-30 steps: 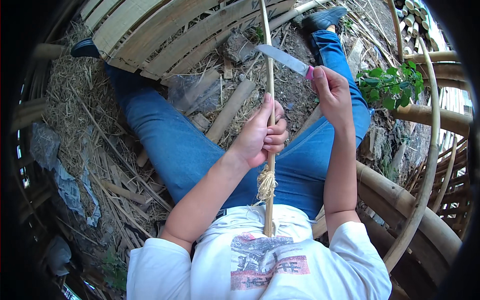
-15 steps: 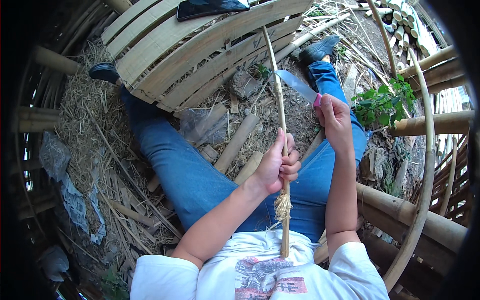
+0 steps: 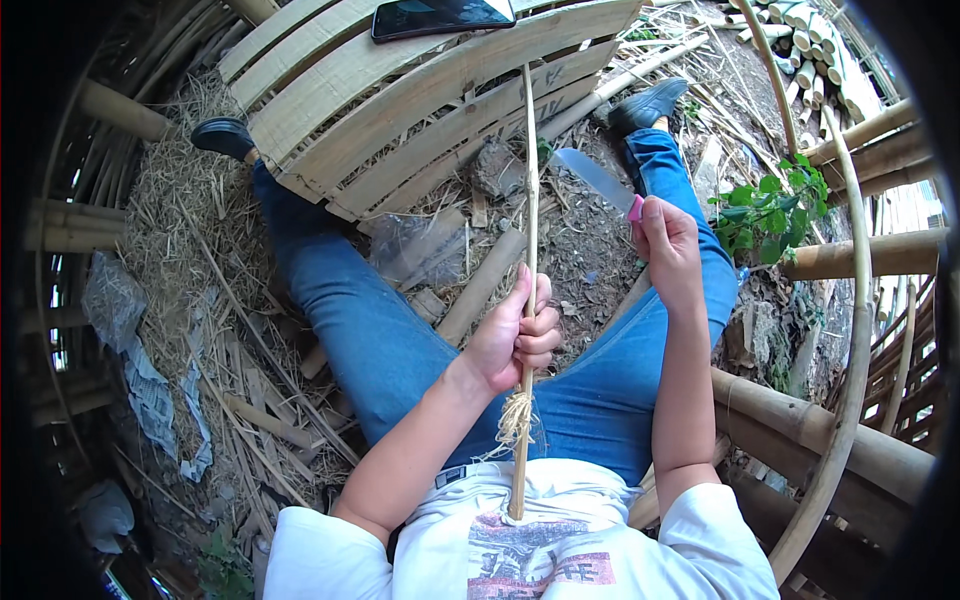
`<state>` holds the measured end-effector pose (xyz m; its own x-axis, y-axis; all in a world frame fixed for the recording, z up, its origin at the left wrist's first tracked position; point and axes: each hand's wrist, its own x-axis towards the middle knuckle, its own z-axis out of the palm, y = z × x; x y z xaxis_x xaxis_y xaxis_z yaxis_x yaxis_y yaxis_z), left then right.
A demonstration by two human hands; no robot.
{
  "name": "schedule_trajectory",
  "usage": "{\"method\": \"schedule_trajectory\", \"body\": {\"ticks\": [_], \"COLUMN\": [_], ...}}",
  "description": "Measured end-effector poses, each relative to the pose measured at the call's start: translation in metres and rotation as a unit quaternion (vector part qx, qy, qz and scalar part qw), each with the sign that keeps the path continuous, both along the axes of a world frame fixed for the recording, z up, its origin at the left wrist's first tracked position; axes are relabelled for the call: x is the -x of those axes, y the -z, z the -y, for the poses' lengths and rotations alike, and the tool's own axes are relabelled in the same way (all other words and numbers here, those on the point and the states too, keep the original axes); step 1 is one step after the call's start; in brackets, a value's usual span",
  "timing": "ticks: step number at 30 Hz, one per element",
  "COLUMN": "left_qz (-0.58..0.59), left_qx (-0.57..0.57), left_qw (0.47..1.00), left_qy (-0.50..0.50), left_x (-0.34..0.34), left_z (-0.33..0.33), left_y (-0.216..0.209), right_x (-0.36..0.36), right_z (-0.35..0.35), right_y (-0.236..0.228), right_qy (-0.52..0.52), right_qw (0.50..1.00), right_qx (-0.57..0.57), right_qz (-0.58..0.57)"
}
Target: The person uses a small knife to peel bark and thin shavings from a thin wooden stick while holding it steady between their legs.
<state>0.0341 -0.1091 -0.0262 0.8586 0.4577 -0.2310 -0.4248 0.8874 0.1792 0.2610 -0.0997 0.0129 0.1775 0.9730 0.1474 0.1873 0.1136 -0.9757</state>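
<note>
So the stick [image 3: 532, 215] runs out away from the person, its near end looking braced against the white shirt [image 3: 420, 555]. Just up from that end, a clump of curly shavings [image 3: 516, 418] clings to it. Past the clump, the left hand [image 3: 515, 340] has its grip wrapped right round the stick, thumb lying along it. The right hand [image 3: 668, 245] is off to the right of the stick, grip closed on a pink-handled knife [image 3: 598, 182], blade angled back toward the wood. Behind the stick's far end there's a slatted crate [image 3: 420, 100] with a phone [image 3: 443, 16] on it.

My read: it's the shaving step, caught between strokes. The next move probably calls for laying the edge back on the stick beyond the left thumb, at a shallow angle.

Versus half a second ago, the blade tip overlapped the stick; now there's a gap between them. The stick looks straighter in view too, less tipped left.
</note>
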Motion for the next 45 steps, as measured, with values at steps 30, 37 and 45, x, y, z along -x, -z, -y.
{"method": "schedule_trajectory", "body": {"ticks": [30, 37, 45], "left_qz": [-0.101, -0.148, -0.157], "left_qx": [0.057, -0.012, -0.009], "left_qw": [0.992, 0.989, 0.984], "left_qy": [-0.048, 0.025, 0.088], "left_x": [-0.075, 0.043, 0.152], "left_z": [0.025, -0.013, 0.006], "left_y": [-0.013, -0.031, -0.03], "right_x": [0.013, 0.041, 0.05], "right_z": [-0.018, -0.026, -0.028], "right_y": [0.012, 0.001, 0.0], "right_qy": [0.019, -0.045, -0.085], "right_qw": [0.998, 0.99, 0.986], "right_qx": [-0.049, -0.048, -0.039], "right_qz": [0.047, 0.121, 0.137]}}
